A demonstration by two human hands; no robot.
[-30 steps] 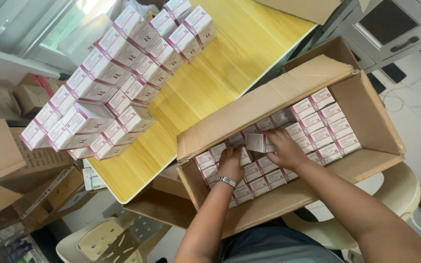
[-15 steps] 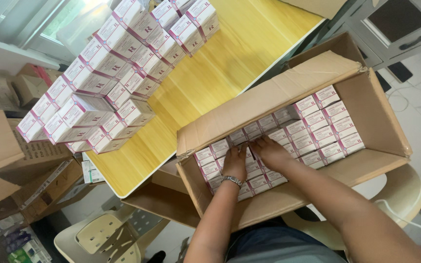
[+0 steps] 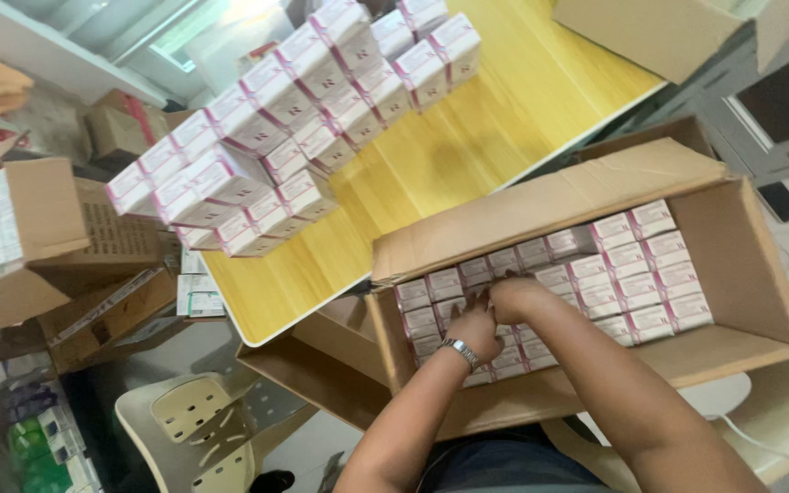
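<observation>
An open cardboard carton (image 3: 741, 265) rests on a pale round stool and is packed with rows of small white-and-pink boxes (image 3: 636, 269). Both my hands are inside its left part, fingertips meeting over one row. My left hand (image 3: 472, 327), with a metal watch on the wrist, presses its fingers on the packed boxes. My right hand (image 3: 515, 294) curls its fingers down on a small box (image 3: 484, 290) set into the row; that box is mostly hidden by my fingers.
A yellow wooden table (image 3: 468, 155) beyond the carton carries a large stack of the same small boxes (image 3: 276, 137). More cartons stand at the left (image 3: 29, 237) and top right (image 3: 668, 32). A cream plastic chair (image 3: 203, 429) is at the lower left.
A second ago my right hand held a small box above the rows. Both hands have since moved left and down, and the box now sits in the row.
</observation>
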